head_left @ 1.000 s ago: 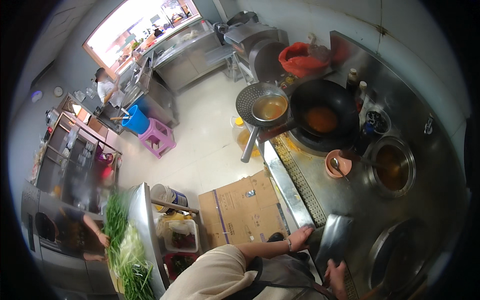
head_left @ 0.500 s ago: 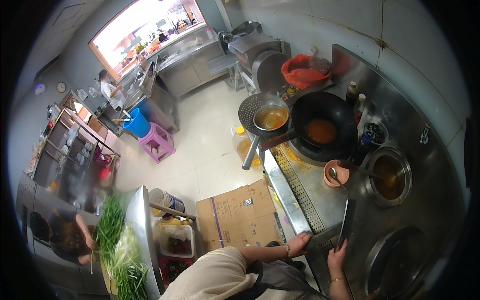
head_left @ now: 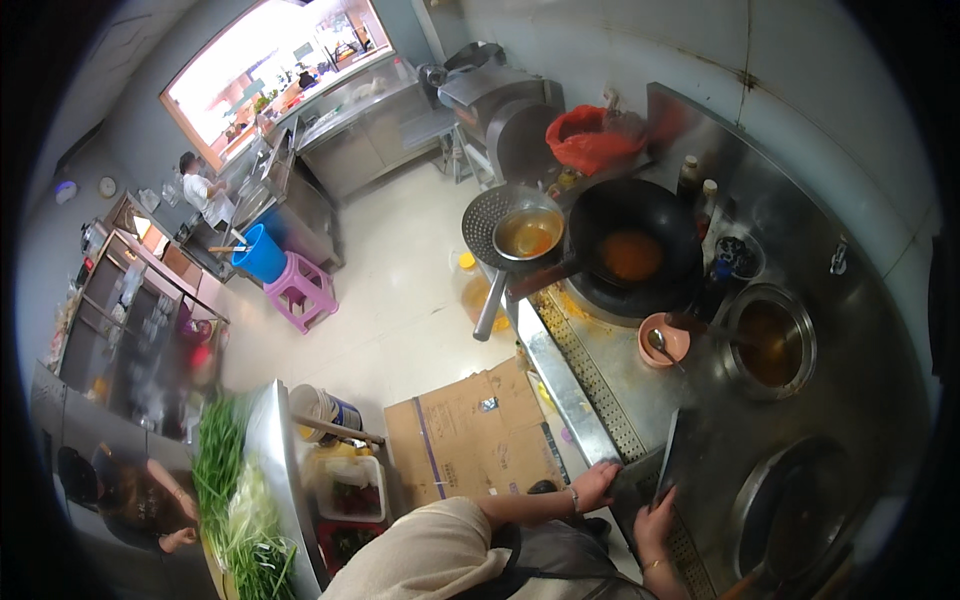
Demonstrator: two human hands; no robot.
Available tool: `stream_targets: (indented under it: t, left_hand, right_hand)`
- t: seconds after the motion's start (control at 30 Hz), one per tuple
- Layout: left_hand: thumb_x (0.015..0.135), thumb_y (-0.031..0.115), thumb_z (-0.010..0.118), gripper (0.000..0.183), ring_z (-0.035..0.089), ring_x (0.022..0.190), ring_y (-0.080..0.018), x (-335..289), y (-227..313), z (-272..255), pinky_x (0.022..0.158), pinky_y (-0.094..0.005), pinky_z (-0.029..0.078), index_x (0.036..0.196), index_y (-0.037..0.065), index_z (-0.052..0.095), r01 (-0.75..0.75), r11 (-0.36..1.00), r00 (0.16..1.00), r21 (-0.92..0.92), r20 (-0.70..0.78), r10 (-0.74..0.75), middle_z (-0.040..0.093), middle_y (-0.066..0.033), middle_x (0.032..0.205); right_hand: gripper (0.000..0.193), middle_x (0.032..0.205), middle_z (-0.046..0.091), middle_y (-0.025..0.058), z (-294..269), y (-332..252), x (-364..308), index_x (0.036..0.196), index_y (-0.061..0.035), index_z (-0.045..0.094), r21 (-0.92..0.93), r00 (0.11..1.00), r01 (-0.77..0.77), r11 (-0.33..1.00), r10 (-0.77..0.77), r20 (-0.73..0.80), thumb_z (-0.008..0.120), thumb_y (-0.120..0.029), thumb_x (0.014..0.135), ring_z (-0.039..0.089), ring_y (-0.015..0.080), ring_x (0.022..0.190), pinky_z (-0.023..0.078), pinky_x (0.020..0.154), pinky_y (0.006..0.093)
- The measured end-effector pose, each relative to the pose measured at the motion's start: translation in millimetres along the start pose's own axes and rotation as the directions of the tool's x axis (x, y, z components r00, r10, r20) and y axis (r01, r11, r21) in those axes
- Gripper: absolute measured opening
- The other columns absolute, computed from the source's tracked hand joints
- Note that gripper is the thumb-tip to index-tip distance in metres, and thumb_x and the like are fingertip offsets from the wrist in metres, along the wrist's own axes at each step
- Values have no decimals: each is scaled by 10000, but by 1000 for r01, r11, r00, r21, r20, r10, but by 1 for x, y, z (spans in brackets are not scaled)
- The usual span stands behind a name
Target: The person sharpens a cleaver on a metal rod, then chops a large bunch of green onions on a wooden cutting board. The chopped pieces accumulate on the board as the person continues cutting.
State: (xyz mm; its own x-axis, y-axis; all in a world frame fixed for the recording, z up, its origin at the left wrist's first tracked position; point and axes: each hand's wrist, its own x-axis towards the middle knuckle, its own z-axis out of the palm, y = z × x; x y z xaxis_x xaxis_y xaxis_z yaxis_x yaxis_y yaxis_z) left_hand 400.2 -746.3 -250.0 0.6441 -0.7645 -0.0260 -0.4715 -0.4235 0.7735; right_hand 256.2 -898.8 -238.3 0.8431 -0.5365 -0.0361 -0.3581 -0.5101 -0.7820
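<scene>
My left hand (head_left: 597, 485) rests on the stove counter's metal front edge (head_left: 567, 380), fingers lying over it and nothing seen in them. Beside it, my right hand (head_left: 655, 518) is closed round the lower end of a kitchen knife (head_left: 671, 452). Its broad dark blade stands up steeply, seen almost edge-on; the handle is hidden in my fist. Just beyond the blade sits a pink bowl (head_left: 653, 349) with a spoon (head_left: 657, 340) in it. A round metal pot (head_left: 803, 365) of brown liquid, with a ladle across its rim, stands to the right.
A black wok (head_left: 610, 205) with reddish liquid is on the burner, beside a perforated strainer (head_left: 483, 222) holding a bowl (head_left: 525, 250). Another dark wok (head_left: 800, 480) lies near right. Cardboard (head_left: 470, 430) covers the floor. At left, a person (head_left: 130, 490) stands by heaped green vegetables (head_left: 225, 440).
My right hand and the knife have shifted a little left and toward me. My left hand stays on the edge. The whole view has slid slightly; the person at left has moved their hands.
</scene>
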Motion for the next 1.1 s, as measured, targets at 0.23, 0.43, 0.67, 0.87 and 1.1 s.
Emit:
stream_targets:
  t: [0.23, 0.43, 0.67, 0.87, 1.1]
  left_hand:
    - [611, 136, 762, 725, 478, 1088, -376, 1, 0, 3, 947, -413, 417, 1238, 15, 420, -36, 999, 999, -11, -31, 36, 506, -194, 1128]
    - [605, 132, 767, 749, 471, 1086, -381, 0, 3, -1, 952, -414, 411, 1256, 17, 413, 15, 999, 1000, -38, -13, -16, 505, -195, 1128]
    - [616, 144, 783, 752, 470, 1117, -392, 2, 11, -11, 965, -427, 406, 1256, 9, 412, 35, 999, 999, 9, 22, -36, 506, -209, 1175]
    - [697, 218, 700, 516, 531, 1026, -372, 0, 9, -10, 876, -437, 449, 1149, 28, 539, 50, 973, 999, -225, 22, -47, 570, -223, 1084]
    - [613, 173, 769, 695, 528, 996, -396, 0, -7, 6, 863, -460, 451, 1214, 13, 459, 1, 994, 999, 113, -46, 5, 560, -222, 1077]
  right_hand:
    - [764, 1229, 509, 309, -10, -10, -23, 1434, 40, 165, -14, 913, -295, 956, 286, 290, 537, -35, 770, 503, 420, 1151, 399, 974, 426]
    - [834, 1049, 605, 232, -15, -6, -28, 1455, 10, 148, -191, 895, -200, 961, 258, 365, 586, -20, 746, 608, 362, 979, 466, 835, 408]
    - [847, 1156, 580, 269, -15, 1, -49, 1456, 8, 113, 118, 991, -105, 987, 94, 98, 568, -2, 742, 609, 331, 1050, 484, 845, 364]
    - [837, 898, 632, 215, -18, -9, -51, 1475, -102, 133, -251, 778, -158, 955, 277, 564, 601, -131, 782, 614, 402, 701, 477, 608, 447]
    - [787, 805, 634, 236, -27, -10, -62, 1444, -16, 157, -62, 897, -210, 976, 218, 384, 575, -136, 788, 614, 407, 707, 487, 656, 493]
